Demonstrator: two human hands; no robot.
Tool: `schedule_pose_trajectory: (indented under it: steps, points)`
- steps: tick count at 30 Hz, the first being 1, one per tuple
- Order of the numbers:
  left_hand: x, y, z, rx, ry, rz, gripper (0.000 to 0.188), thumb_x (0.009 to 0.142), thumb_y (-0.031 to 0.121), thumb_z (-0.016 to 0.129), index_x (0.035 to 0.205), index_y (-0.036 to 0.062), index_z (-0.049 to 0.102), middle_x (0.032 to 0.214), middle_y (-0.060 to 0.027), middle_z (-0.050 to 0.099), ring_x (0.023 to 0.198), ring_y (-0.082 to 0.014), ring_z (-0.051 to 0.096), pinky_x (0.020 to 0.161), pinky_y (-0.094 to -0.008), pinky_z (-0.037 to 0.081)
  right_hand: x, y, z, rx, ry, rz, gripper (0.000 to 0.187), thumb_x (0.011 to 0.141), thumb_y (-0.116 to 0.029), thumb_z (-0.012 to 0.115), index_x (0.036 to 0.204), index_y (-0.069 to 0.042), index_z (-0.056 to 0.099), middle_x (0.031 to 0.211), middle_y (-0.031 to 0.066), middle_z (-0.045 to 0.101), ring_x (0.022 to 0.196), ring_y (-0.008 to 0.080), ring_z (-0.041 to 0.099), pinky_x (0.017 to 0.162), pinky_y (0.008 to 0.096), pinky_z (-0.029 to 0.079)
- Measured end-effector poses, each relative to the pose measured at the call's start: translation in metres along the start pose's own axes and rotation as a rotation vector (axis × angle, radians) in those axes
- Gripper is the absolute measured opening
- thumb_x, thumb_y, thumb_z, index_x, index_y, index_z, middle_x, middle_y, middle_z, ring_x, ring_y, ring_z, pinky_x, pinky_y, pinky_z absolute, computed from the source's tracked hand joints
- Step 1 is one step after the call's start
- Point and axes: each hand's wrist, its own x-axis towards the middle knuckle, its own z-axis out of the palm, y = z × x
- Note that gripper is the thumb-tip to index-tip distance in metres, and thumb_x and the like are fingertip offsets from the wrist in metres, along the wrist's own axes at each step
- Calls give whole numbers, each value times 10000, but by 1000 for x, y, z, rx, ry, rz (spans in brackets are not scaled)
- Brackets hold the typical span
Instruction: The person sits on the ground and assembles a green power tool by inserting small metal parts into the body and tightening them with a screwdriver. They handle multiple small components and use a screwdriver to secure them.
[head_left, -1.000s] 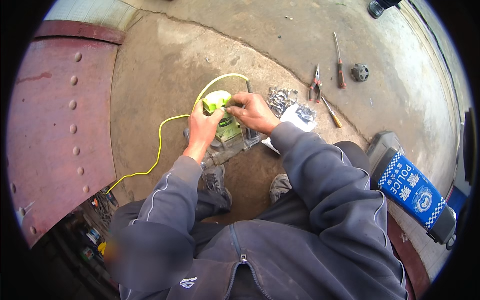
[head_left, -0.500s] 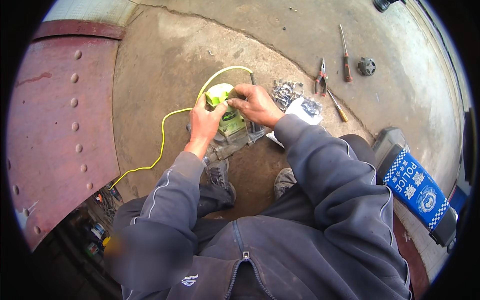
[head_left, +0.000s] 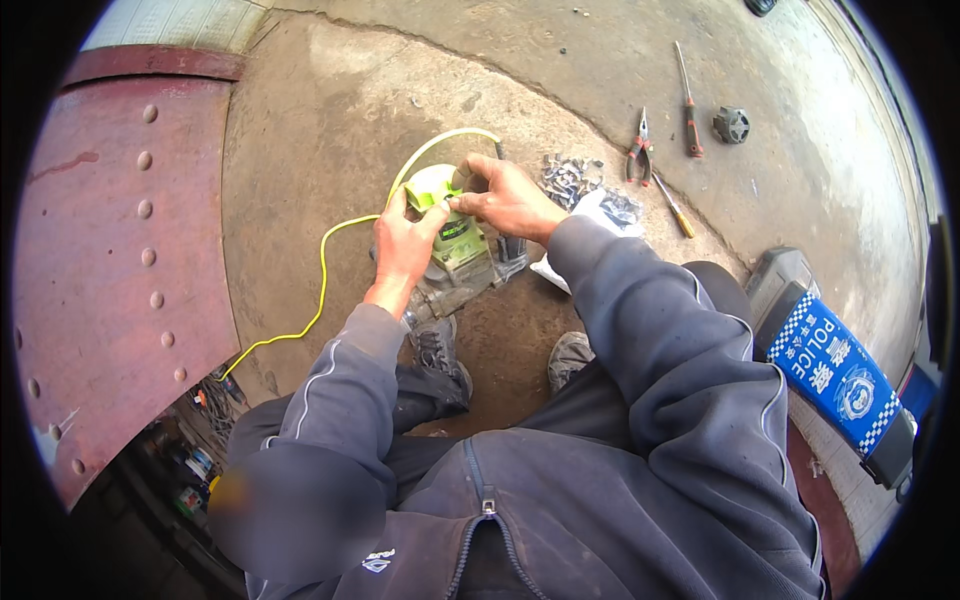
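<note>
A power tool with a bright green housing point(head_left: 461, 250) and a dirty grey metal base point(head_left: 455, 290) stands on the floor in front of my feet. My left hand point(head_left: 403, 245) grips the housing near its top, thumb and fingers closed on it. Against the same upper part, my right hand point(head_left: 508, 203) has its thumb and forefinger pinched together. Whatever lies between those fingertips is too small or hidden to name. A yellow-green cord point(head_left: 325, 262) loops behind the tool and runs off to the left.
Right of the tool, a pile of small dark metal parts point(head_left: 570, 180) lies by a white bag point(head_left: 603, 212). Beyond are pliers point(head_left: 640, 150), a long screwdriver point(head_left: 691, 120), a yellow-handled screwdriver point(head_left: 676, 208) and a round grey part point(head_left: 732, 125). A riveted red metal panel point(head_left: 110, 250) borders the left.
Both hands stay at the top of the green housing, with only a slight shift of the fingers. The whole view has moved a little.
</note>
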Motion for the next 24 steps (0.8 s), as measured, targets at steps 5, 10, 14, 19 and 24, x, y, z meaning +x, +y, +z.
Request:
schedule_pose_trajectory:
  steps: [5, 10, 14, 19, 24]
  points:
    - [0, -2, -2, 11, 12, 4, 477, 970, 138, 764, 1386, -72, 659, 1296, -160, 774, 1180, -210, 742, 1029, -366, 574, 5, 5, 0, 49, -17, 2, 234, 935, -131, 847, 1024, 18, 691, 886, 80, 703, 853, 151, 639, 781, 371, 549]
    - [-2, 3, -3, 22, -10, -23, 482, 990, 131, 744, 1415, -73, 643, 1332, -149, 755, 1214, -200, 720, 1062, -359, 557, 6, -1, 1, 89, -25, 47, 212, 921, -101, 848, 999, 17, 691, 885, 66, 696, 863, 141, 630, 790, 360, 551]
    - [-1, -3, 0, 19, 17, 14, 483, 961, 191, 800, 1365, -46, 682, 1233, -141, 791, 1120, -191, 741, 992, -370, 577, 5, 1, -2, 48, -2, 24, 233, 910, -123, 854, 980, 20, 684, 862, 100, 703, 841, 166, 646, 776, 381, 553]
    - [-2, -10, -5, -24, 23, 30, 469, 978, 196, 786, 1367, -44, 682, 1223, -123, 792, 1098, -187, 739, 976, -369, 578, 2, -8, 1, -132, 58, -53, 266, 864, -148, 867, 960, 7, 673, 848, 168, 690, 809, 257, 661, 754, 438, 541]
    - [-2, -3, -2, -66, -22, 44, 468, 988, 162, 740, 1384, -70, 649, 1245, -128, 757, 1112, -184, 713, 973, -346, 557, 3, 3, 0, -65, 42, -71, 281, 884, -149, 861, 1000, 27, 675, 896, 172, 720, 853, 253, 684, 787, 432, 547]
